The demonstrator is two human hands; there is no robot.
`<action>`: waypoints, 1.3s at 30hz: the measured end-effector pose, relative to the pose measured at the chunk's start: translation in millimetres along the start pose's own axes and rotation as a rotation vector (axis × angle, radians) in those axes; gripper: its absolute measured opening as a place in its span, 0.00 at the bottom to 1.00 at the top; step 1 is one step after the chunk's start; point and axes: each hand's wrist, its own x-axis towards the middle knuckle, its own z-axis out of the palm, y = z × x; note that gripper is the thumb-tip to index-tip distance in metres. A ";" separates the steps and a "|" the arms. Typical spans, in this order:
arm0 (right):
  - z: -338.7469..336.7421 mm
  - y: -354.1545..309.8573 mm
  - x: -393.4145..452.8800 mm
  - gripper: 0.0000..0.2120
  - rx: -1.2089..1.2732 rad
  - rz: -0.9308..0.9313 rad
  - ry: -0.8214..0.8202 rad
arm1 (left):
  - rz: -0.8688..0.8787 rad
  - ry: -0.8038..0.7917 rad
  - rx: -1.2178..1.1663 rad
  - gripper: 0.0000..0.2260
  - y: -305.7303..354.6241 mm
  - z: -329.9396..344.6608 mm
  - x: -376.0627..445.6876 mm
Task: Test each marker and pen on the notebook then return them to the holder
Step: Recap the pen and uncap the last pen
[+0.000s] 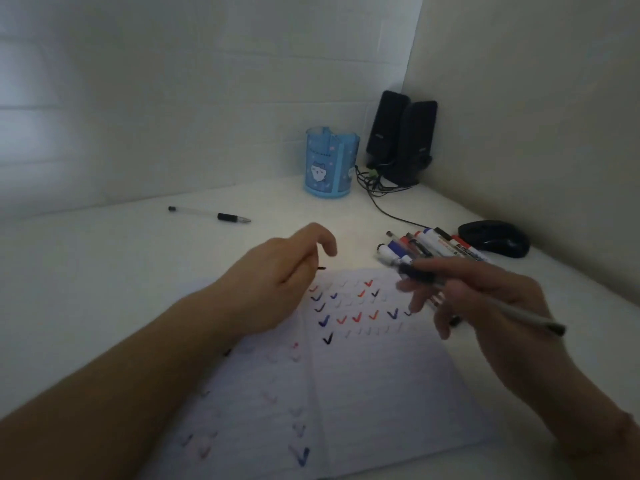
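The notebook (363, 368) lies open on the near part of the surface (104, 271), its right page carrying rows of red, blue and black ticks, so many pens seem tested already. None looks returned: the blue holder (330, 164) at the far side shows nothing standing in it, a bunch of markers (433, 247) lies right of centre, and one clear pen (209, 214) lies alone to the far left.

The right hand (485, 303) has its grip closed around a pen (478, 296) above the page. The left hand (277, 275) pinches a small dark piece, perhaps a cap; I cannot tell.

Marker labels are too blurred to read; the holder bears a cartoon animal face.
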 end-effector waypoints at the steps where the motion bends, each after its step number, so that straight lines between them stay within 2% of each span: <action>1: -1.5 0.4 1.3 0.18 0.029 0.044 0.008 | -0.021 0.008 0.037 0.09 -3.1 2.0 0.0; 3: -1.2 -2.1 4.1 0.18 0.063 0.139 -0.014 | -0.046 -0.017 0.116 0.07 -4.0 7.0 0.0; 5: 5.3 -10.8 9.0 0.08 0.082 0.196 -0.103 | -0.041 -0.048 0.168 0.07 -3.0 9.1 -0.2; 8: 30.6 -20.7 15.9 0.03 0.050 0.235 -0.248 | -0.043 -0.058 0.228 0.08 -5.8 10.0 0.7; 11: 56.3 -5.0 14.4 0.08 0.021 0.240 -0.129 | -0.072 -0.077 0.228 0.06 -11.4 12.2 0.8; 13: 62.5 6.2 10.3 0.06 -0.032 0.207 -0.048 | -0.072 -0.078 0.223 0.07 -12.6 13.6 0.9; 16: 63.1 14.5 5.3 0.09 -0.067 0.192 -0.077 | -0.063 -0.055 0.208 0.08 -12.9 16.1 1.4; 20: 64.6 14.5 5.6 0.04 -0.205 0.159 -0.130 | -0.093 -0.049 0.154 0.08 -13.9 17.3 2.7; 26: 64.1 14.1 5.8 0.10 -0.271 0.085 -0.155 | -0.110 -0.043 0.132 0.07 -14.5 17.7 3.2; 32: 65.7 14.0 5.7 0.10 -0.272 0.087 -0.113 | -0.124 -0.020 0.083 0.07 -13.6 16.6 3.9; 35: 61.0 11.1 8.0 0.03 -0.089 0.181 -0.071 | -0.114 -0.005 0.030 0.09 -7.4 13.0 4.9; 39: 43.0 4.8 15.1 0.06 0.194 0.262 0.040 | -0.043 -0.026 -0.016 0.09 2.8 9.7 5.2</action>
